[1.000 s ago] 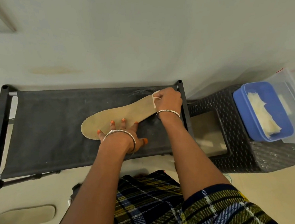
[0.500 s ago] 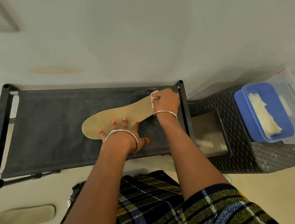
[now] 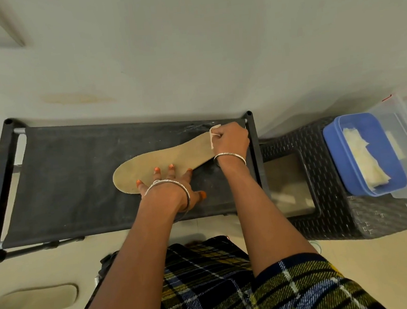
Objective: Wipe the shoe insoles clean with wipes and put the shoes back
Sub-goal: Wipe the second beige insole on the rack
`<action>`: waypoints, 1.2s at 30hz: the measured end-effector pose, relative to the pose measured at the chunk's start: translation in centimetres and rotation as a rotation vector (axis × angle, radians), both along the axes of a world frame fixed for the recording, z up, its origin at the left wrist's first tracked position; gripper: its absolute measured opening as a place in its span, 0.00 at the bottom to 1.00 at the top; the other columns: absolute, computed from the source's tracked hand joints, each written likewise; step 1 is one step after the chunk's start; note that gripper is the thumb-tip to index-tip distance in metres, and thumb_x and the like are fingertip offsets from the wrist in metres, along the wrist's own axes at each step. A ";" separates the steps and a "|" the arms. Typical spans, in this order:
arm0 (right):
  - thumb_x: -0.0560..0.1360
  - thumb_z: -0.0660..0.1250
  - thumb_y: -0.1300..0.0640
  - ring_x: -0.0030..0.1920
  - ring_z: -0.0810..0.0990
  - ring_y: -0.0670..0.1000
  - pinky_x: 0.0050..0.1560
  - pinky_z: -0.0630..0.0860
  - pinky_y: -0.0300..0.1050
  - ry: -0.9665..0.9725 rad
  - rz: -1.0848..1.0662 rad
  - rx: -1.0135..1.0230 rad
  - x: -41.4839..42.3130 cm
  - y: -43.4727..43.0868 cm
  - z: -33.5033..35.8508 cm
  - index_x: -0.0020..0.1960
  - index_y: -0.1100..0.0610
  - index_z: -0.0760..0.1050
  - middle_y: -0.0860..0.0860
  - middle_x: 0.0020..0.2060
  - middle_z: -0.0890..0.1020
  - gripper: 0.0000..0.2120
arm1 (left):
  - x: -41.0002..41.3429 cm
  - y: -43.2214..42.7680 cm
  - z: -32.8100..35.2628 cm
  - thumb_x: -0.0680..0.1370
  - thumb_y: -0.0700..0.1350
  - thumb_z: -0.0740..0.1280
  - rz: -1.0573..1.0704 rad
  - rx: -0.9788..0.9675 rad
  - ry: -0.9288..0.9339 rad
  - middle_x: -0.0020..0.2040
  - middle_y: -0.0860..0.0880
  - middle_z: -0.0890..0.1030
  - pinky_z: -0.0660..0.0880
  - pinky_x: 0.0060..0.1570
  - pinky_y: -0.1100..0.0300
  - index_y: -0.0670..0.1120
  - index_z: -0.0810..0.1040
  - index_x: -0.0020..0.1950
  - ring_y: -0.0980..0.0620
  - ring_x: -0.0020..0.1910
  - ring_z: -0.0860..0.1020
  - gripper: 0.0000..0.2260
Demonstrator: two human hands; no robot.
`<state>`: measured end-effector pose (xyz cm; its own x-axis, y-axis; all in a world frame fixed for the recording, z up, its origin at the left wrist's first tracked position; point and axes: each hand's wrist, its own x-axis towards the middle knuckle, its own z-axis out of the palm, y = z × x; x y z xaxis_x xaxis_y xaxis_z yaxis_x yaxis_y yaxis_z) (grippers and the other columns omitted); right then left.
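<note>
The tan insole [image 3: 164, 164] lies flat on the black shelf [image 3: 66, 189]. The left hand [image 3: 171, 188] presses it down with straight fingers; the right hand [image 3: 230, 137] grips a wipe [image 3: 212, 136] at its far-right heel end. It looks thin, light and bendy, so pinning the middle is best.

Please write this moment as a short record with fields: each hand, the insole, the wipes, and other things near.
left hand: fingers spread flat, pressing the insole down
right hand: holds a wipe at the insole's narrow end
insole: lies flat on the black fabric rack
spare wipes: in the blue tub on the woven stool
second insole: on the floor, lower left
</note>
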<state>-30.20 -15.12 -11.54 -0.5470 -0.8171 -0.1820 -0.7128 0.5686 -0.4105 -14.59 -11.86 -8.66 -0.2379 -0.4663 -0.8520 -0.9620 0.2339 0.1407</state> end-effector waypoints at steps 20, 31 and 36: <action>0.74 0.69 0.59 0.53 0.82 0.58 0.45 0.75 0.43 -0.027 -0.092 0.133 -1.4 -0.3 0.8 0.53 0.62 0.81 0.56 0.51 0.84 0.10 | 0.1 0.1 -0.1 0.79 0.66 0.55 -0.013 0.001 0.002 0.79 0.52 0.36 0.43 0.70 0.29 0.61 0.40 0.78 0.41 0.77 0.36 0.34; 0.77 0.68 0.64 0.53 0.83 0.55 0.56 0.76 0.40 -0.076 -0.016 -0.024 -1.0 0.1 0.4 0.54 0.55 0.85 0.53 0.51 0.86 0.10 | 0.1 0.1 0.0 0.79 0.66 0.55 -0.010 0.003 0.005 0.79 0.52 0.36 0.44 0.70 0.29 0.62 0.39 0.78 0.42 0.77 0.36 0.34; 0.74 0.71 0.61 0.53 0.82 0.58 0.41 0.74 0.43 -0.025 -0.161 0.126 -1.1 -0.1 0.8 0.49 0.60 0.79 0.57 0.51 0.83 0.06 | 0.0 0.1 -0.1 0.79 0.66 0.55 -0.011 0.005 0.007 0.79 0.52 0.36 0.43 0.70 0.29 0.62 0.39 0.78 0.41 0.77 0.36 0.34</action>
<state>-31.29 -15.23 -10.77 -0.6626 -0.6893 -0.2929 -0.5990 0.7225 -0.3451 -14.55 -11.72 -8.74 -0.2486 -0.4593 -0.8528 -0.9585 0.2435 0.1483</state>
